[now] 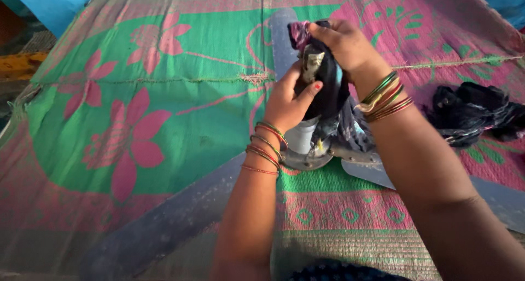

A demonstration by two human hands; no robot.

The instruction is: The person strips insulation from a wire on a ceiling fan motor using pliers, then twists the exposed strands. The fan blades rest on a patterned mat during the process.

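Observation:
A grey ceiling fan lies on a woven mat [164, 67], its round hub [302, 149] in the middle and long blades [164, 221] spreading out. Both hands work a dark patterned cloth [333, 100] over the top of the hub. My left hand [287, 103] presses the cloth from the left, thumb up. My right hand [344, 43] grips the cloth's upper end from above. Both wrists carry several bangles. The hub's top is hidden under the cloth.
A second dark cloth [473, 114] lies bunched on the mat at the right. Another fan blade [281, 40] points away at the top and one [492, 196] reaches to the right. The green and pink flowered mat extends left; a blue wall [49, 2] stands behind.

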